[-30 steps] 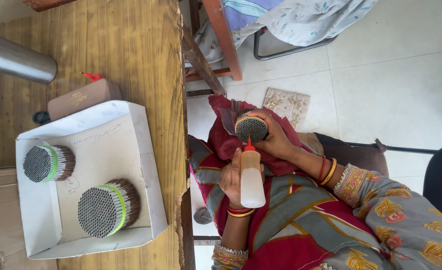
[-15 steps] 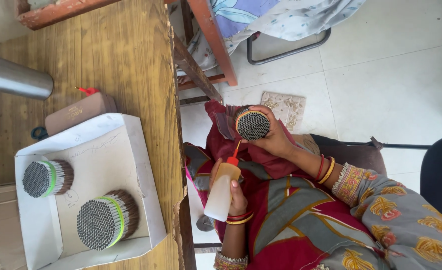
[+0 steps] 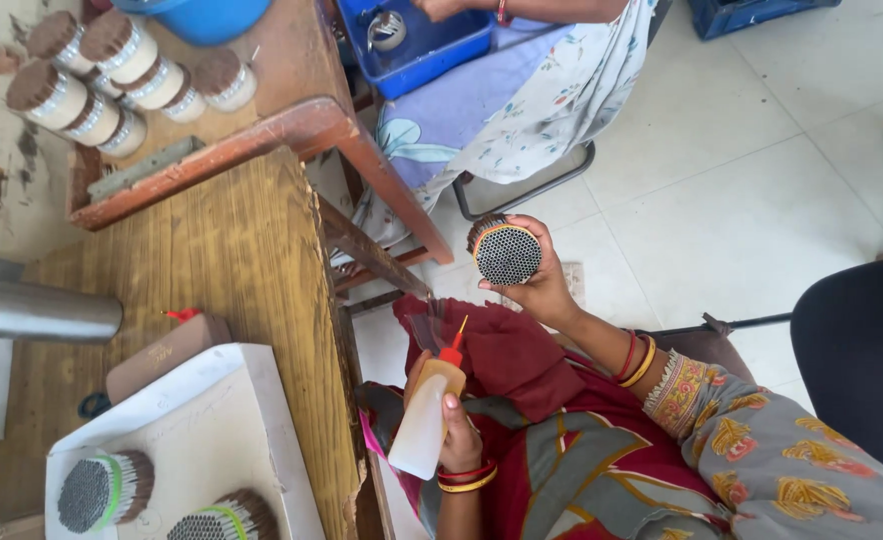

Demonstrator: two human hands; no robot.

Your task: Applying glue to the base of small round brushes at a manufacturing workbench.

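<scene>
Gripping a round bundle of thin sticks (image 3: 507,252) end-up, the right hand (image 3: 540,285) has its fingers closed around the bundle, held over the floor beside the wooden tabletop (image 3: 232,250). Below it, nearer the lap, the left hand (image 3: 454,432) has its fingers wrapped around a red-tipped squeeze bottle (image 3: 426,417). On the tabletop, a white tray (image 3: 222,430) holds two more green-banded bundles (image 3: 102,490).

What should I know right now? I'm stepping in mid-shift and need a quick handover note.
Left hand: grip shut on the squeeze bottle, red nozzle up, over the lap.
Right hand: grip shut on the stick bundle, raised, end face showing.
Nozzle and bundle are apart.
Done: two green-banded bundles lie in the white box on the wooden table.
Left: the held bundle is not yet in the box.
</scene>
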